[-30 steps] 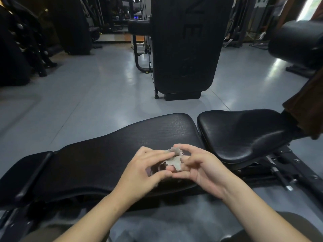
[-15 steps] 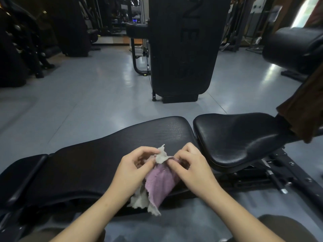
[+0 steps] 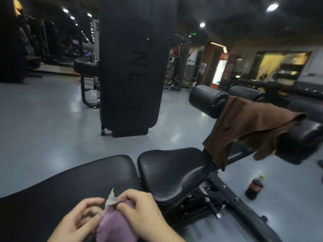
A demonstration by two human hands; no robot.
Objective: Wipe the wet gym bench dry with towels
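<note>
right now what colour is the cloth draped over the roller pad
Brown cloth, hanging over the black roller pad; seen in the head view.

A tall black machine shroud (image 3: 132,67) stands upright on the grey floor (image 3: 43,130). Right of it, a brown cloth (image 3: 244,126) hangs over a black roller pad (image 3: 206,100). Farther right and nearer, a dark cola bottle (image 3: 254,187) with a yellow cap stands upright on the floor.

The scene is dim overall. Small ceiling lights (image 3: 272,7) at upper right and a row at upper left supply the light. The grey floor (image 3: 43,119) carries soft pale glare patches. A lit window (image 3: 279,65) at right glows yellow. Edges bend with wide-angle distortion; the whole frame shows motion blur.
</note>
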